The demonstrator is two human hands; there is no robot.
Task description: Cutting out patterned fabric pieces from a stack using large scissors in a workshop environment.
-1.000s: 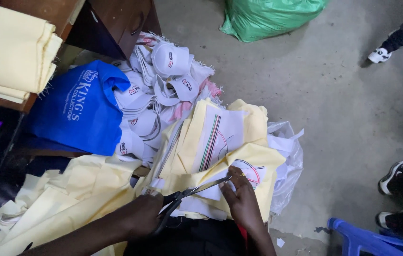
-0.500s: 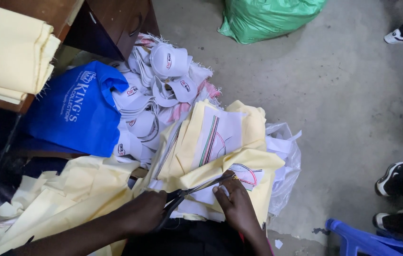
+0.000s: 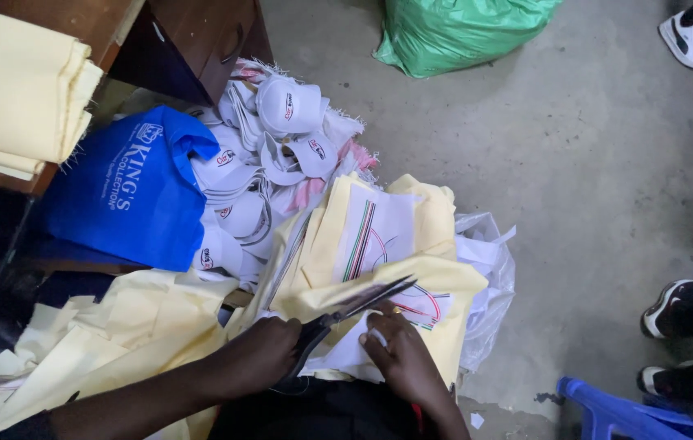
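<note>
My left hand (image 3: 258,357) grips the handles of dark scissors (image 3: 346,311), whose blades are open and point up to the right. The blades lie across a pale yellow fabric piece (image 3: 379,281) with a white backing and a printed red, green and black curved emblem. My right hand (image 3: 399,358) presses and holds this fabric just right of the blades. More yellow pieces with white backing (image 3: 379,220) are stacked beyond it.
A pile of white caps (image 3: 281,138) lies beside a blue fabric bag (image 3: 131,195). Folded yellow cloth (image 3: 13,98) rests on a wooden desk (image 3: 192,33). Also in view: a green sack (image 3: 460,33), other people's shoes (image 3: 676,305), a blue plastic stool (image 3: 615,407) and loose yellow fabric (image 3: 94,334).
The scissors have moved slightly forward along the fabric, and my right hand has shifted down and left, closer to the blades. The view has tilted a little.
</note>
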